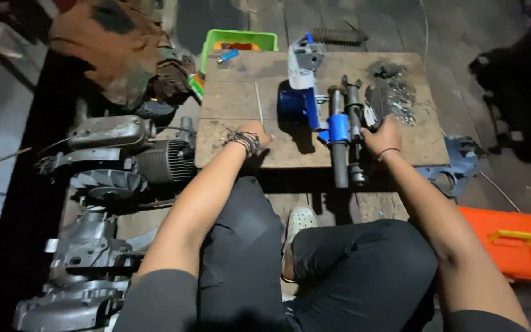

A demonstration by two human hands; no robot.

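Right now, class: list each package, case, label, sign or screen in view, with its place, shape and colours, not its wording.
Green plastic crate: beyond the wooden board's far edge, rectangular, open-topped, bright green.
Orange tool case: on the floor by the right arm, flat, rectangular, orange with a yellow handle.
No signs or screens show.

Bare board ahead of left hand, only a thin rod there. Between the hands, blue tool and blue-collared shaft block. Beyond right hand, small-parts pile crowds. Engine parts wall off left.
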